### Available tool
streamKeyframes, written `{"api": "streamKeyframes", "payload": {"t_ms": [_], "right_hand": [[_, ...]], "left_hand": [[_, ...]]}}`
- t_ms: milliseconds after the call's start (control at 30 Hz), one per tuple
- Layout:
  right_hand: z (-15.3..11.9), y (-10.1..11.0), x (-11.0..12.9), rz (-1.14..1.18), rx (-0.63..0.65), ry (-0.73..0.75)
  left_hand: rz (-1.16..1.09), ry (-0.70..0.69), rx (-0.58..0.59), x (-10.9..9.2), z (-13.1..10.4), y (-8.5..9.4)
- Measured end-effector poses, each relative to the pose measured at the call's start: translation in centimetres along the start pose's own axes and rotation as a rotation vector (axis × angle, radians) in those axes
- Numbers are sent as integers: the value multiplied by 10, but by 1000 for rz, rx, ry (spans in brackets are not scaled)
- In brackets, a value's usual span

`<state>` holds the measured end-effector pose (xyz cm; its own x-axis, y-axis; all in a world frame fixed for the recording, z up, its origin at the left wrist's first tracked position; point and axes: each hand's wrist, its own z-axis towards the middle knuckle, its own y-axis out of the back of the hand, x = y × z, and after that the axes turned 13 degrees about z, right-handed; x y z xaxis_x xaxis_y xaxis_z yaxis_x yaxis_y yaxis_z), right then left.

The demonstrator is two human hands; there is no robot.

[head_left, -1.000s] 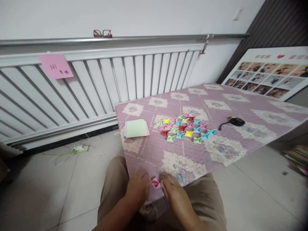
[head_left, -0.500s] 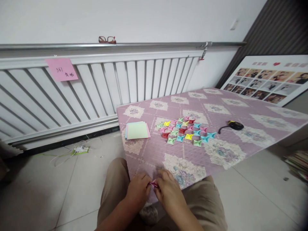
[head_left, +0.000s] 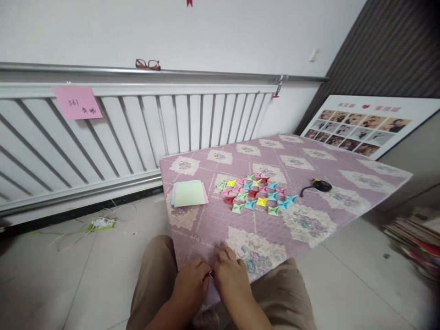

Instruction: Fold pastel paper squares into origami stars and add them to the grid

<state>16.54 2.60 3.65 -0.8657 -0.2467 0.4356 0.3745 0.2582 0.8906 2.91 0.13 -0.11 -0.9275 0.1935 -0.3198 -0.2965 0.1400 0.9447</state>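
Your left hand [head_left: 191, 283] and right hand [head_left: 232, 277] pinch the pink paper [head_left: 211, 273], lower centre. Tablecloth [head_left: 208, 229] lies open above, its edge near your wrists.

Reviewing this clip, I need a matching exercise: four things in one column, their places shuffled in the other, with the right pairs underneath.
Things:
1. Glasses
2. Stack of paper sheets
3. Small pink paper
4. Handwritten note

Places:
A. Between the left hand and right hand
B. On the radiator
C. On the pipe
D. On the tablecloth

Pairs: 1-C, 2-D, 3-A, 4-B
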Motion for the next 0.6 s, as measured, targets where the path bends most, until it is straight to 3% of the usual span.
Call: {"api": "streamKeyframes", "payload": {"t_ms": [200, 367, 500, 600], "right_hand": [[-3, -1, 1, -21, 6, -15], [-13, -4, -7, 73, -69, 22], [-12, 2, -41, 294, -196, 184], [1, 13, -85, 333, -433, 122]], "left_hand": [[-40, 7, -11, -1, 0, 0], [-42, 5, -24, 0, 0, -5], [-90, -8, -62, 0, 1, -6], [-159, 2, -66, -2, 8, -3]]}}
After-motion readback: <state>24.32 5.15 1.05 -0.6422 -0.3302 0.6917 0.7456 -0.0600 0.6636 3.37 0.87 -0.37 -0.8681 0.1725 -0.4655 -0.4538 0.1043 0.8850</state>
